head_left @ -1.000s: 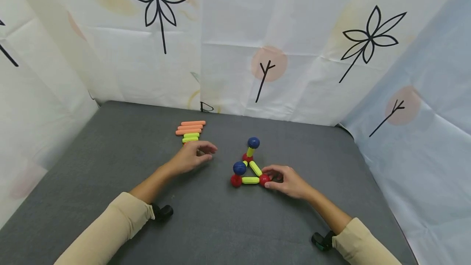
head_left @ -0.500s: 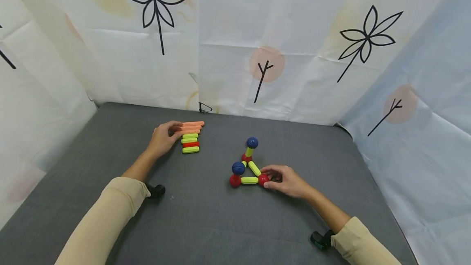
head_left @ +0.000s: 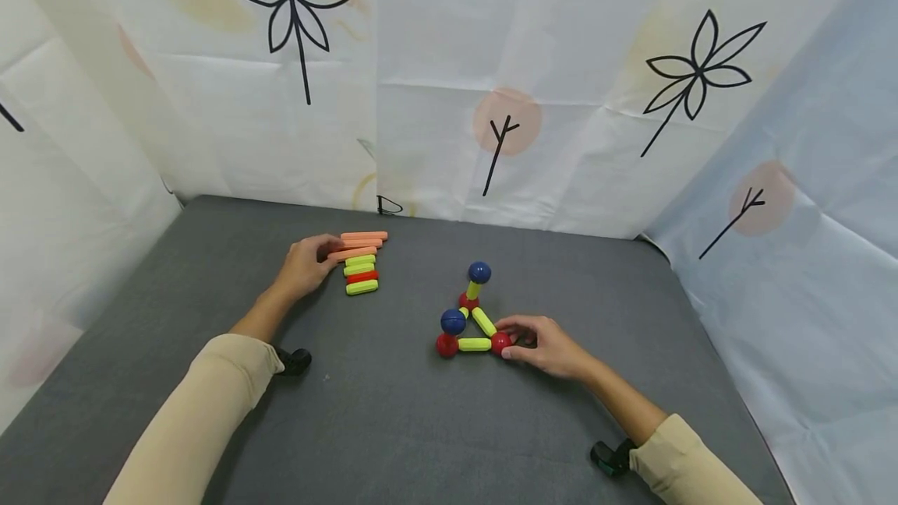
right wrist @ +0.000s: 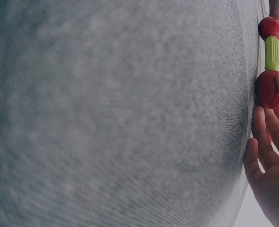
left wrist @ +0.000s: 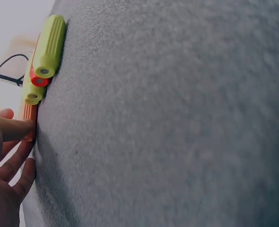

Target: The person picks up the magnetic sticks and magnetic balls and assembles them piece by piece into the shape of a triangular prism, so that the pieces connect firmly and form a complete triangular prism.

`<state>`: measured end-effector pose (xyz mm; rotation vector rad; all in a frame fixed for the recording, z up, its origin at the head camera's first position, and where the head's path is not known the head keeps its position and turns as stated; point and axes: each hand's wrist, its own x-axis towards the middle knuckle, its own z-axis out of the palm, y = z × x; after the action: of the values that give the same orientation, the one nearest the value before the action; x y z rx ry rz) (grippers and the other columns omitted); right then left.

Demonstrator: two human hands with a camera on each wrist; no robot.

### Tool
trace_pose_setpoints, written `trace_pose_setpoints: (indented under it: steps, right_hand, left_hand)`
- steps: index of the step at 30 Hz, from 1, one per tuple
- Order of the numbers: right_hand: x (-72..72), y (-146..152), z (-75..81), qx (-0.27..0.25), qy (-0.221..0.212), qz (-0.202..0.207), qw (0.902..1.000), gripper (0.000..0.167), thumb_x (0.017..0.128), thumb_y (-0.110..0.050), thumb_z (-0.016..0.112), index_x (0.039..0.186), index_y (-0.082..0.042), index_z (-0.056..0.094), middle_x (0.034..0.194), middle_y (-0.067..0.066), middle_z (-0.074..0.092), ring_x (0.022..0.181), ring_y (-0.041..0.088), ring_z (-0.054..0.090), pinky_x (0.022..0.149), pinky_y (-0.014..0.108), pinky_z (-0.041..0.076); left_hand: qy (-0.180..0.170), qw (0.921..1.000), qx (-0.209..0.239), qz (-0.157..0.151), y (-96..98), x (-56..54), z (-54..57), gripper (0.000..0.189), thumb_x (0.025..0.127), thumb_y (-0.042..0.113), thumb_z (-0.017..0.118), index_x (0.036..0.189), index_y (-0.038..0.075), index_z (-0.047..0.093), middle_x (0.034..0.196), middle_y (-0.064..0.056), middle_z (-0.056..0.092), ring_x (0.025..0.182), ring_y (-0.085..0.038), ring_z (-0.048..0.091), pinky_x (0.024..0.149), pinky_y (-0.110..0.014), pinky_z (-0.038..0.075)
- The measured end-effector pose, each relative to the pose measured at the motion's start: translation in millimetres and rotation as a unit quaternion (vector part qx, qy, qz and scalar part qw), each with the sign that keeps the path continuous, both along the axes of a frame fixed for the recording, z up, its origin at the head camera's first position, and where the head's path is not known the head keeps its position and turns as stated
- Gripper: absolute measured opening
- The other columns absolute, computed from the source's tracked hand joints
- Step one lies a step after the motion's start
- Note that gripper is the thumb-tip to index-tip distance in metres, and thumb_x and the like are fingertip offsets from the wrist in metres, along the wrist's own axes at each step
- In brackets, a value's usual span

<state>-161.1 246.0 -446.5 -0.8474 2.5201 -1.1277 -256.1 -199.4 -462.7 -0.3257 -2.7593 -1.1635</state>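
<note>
My left hand (head_left: 304,266) pinches the left end of an orange magnetic rod (head_left: 358,252), the nearest of the orange ones; it lies slightly askew. In the left wrist view the thumb and fingers (left wrist: 17,128) meet at that rod's end (left wrist: 29,113). With thumb and fingers, my right hand (head_left: 543,345) holds a red ball (head_left: 501,344) at the right corner of a triangle. Yellow-green rods (head_left: 475,344) join it to a red ball (head_left: 447,346) at left and another (head_left: 468,301) behind. One blue ball (head_left: 453,322) sits above the left corner; another blue ball (head_left: 480,272) tops an upright rod.
Beside the held rod lie two more orange rods (head_left: 364,236), several short yellow-green rods (head_left: 362,287) and a red rod (head_left: 362,277), in one stacked row. The grey table (head_left: 393,427) ends at a white patterned cloth (head_left: 435,100) at the back and sides.
My left hand has moved left from beyond the row's right side to its left end and taken hold of an orange rod, which has shifted slightly left. The right hand stays on the red ball.
</note>
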Motion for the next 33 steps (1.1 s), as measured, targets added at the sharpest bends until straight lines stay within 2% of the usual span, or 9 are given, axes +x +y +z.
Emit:
trace_pose_setpoints:
  steps: [9,12,14,17,20,22,24,26,33]
  right_hand:
    - [-0.7,-2,-1.0,0.002,-0.002,-0.002,1.0,0.041,0.092,-0.023,0.074,0.127,-0.005,0.064,0.109,0.003,0.07,0.096,0.019,0.064,0.079,0.03,0.05]
    - [-0.5,-2,-0.7,0.001,-0.002,-0.001,1.0,0.041,0.092,-0.022,0.074,0.127,-0.004,0.064,0.109,0.004,0.07,0.096,0.019,0.064,0.079,0.031,0.05]
    - [-0.2,-2,-0.2,-0.001,-0.001,-0.001,1.0,0.041,0.092,-0.021,0.074,0.127,-0.004,0.064,0.109,0.004,0.07,0.096,0.02,0.064,0.079,0.032,0.05]
    - [0.3,-1,0.4,0.0,-0.001,-0.001,1.0,0.04,0.092,-0.021,0.073,0.127,-0.004,0.064,0.109,0.004,0.07,0.096,0.02,0.064,0.079,0.032,0.05]
    - [0.8,-1,1.6,-0.001,-0.006,-0.002,1.0,0.041,0.093,-0.022,0.073,0.128,-0.004,0.063,0.11,0.005,0.07,0.097,0.021,0.064,0.079,0.032,0.05]
    - [1.2,-2,2.4,-0.002,-0.009,-0.002,1.0,0.041,0.093,-0.021,0.073,0.128,-0.003,0.063,0.11,0.005,0.07,0.097,0.022,0.064,0.079,0.033,0.05]
    - [1.5,-2,3.0,-0.004,-0.01,-0.002,0.9999,0.042,0.093,-0.021,0.073,0.129,-0.003,0.063,0.11,0.006,0.07,0.097,0.023,0.064,0.079,0.034,0.05]
    - [1.9,-2,2.8,-0.005,-0.009,-0.003,0.9999,0.042,0.092,-0.02,0.073,0.129,-0.002,0.063,0.11,0.006,0.07,0.097,0.024,0.064,0.079,0.034,0.05]
    - [3.1,-3,4.1,-0.007,-0.014,-0.004,0.9999,0.042,0.093,-0.021,0.072,0.129,-0.003,0.062,0.111,0.005,0.07,0.098,0.023,0.063,0.08,0.035,0.05]
  left_hand:
    - [-0.011,0.9997,0.016,-0.012,-11.7,11.9,8.2,0.036,0.096,-0.003,0.061,0.131,-0.001,0.06,0.121,-0.026,0.064,0.111,-0.041,0.06,0.093,-0.058,0.046]
    - [-0.023,0.9981,0.056,-0.014,-10.3,17.8,13.8,0.037,0.097,0.0,0.061,0.134,-0.001,0.057,0.122,-0.028,0.063,0.112,-0.042,0.06,0.091,-0.056,0.048]
    - [-0.057,0.9931,0.101,-0.018,-5.8,21.1,17.4,0.04,0.098,0.003,0.062,0.137,0.0,0.054,0.126,-0.027,0.062,0.115,-0.04,0.059,0.089,-0.051,0.051]
    - [-0.131,0.9718,0.194,-0.031,6.0,25.3,22.8,0.047,0.098,0.01,0.064,0.142,0.002,0.049,0.133,-0.024,0.059,0.117,-0.033,0.059,0.089,-0.04,0.053]
    - [-0.199,0.9355,0.287,-0.051,22.1,28.7,27.1,0.055,0.097,0.012,0.065,0.146,0.003,0.043,0.134,-0.023,0.056,0.114,-0.024,0.062,0.092,-0.037,0.053]
    - [-0.229,0.9149,0.326,-0.066,34.3,31.1,28.8,0.061,0.097,0.012,0.066,0.15,0.002,0.038,0.133,-0.022,0.055,0.109,-0.019,0.065,0.097,-0.039,0.051]
    - [-0.245,0.9025,0.345,-0.079,47.5,34.1,30.0,0.063,0.096,0.009,0.066,0.151,0.001,0.035,0.131,-0.021,0.055,0.105,-0.016,0.067,0.099,-0.042,0.049]
    - [-0.251,0.902,0.339,-0.092,60.2,37.3,30.2,0.064,0.095,0.009,0.067,0.15,-0.001,0.035,0.128,-0.02,0.057,0.103,-0.016,0.067,0.1,-0.044,0.049]
    - [-0.215,0.9265,0.262,-0.164,100.1,47.1,22.0,0.049,0.094,0.012,0.069,0.137,-0.006,0.051,0.121,-0.019,0.063,0.108,-0.022,0.062,0.089,-0.037,0.055]
